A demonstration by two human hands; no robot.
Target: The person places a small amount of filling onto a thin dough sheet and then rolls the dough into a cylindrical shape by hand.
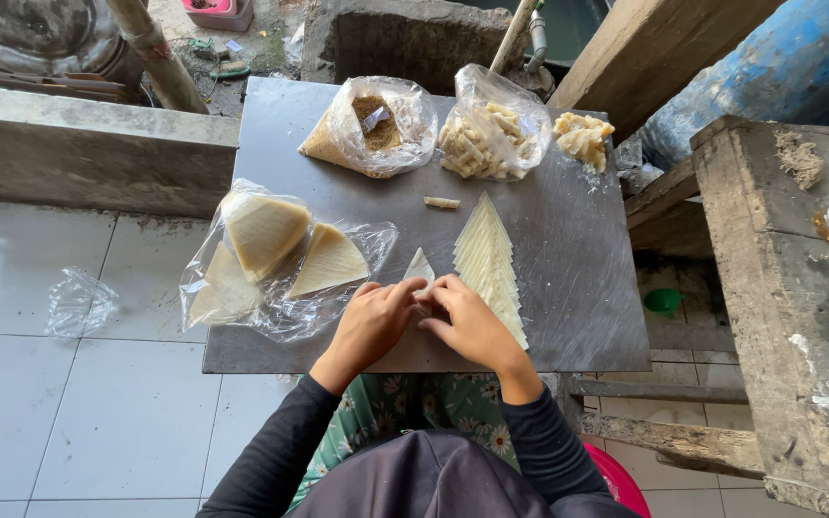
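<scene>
Both hands meet at the near middle of the grey board (pixel 568 317). The left hand (pixel 372 324) and the right hand (pixel 472 326) are curled, fingertips together, and they pinch the lower end of one pale triangular wrapper (pixel 420 267) that lies flat on the board with its tip pointing away from the person. Whether filling already sits under the fingers I cannot tell, because the hands cover that part.

Judging from how things lie, the work is somewhere in the middle. A fair number of pieces seem finished: a clear bag of rolled pieces (pixel 487 136) stands at the far edge, a small loose heap of rolls (pixel 582 136) lies just beside it on the right, and one single roll (pixel 441 202) lies alone in the middle of the board. Much is left as well. A long fanned row of wrappers (pixel 487 261) lies just beside the right hand, and an open plastic bag (pixel 271 259) on the left holds several thick stacks of triangles. The bag of brown filling (pixel 372 127) at the far edge looks well filled.
</scene>
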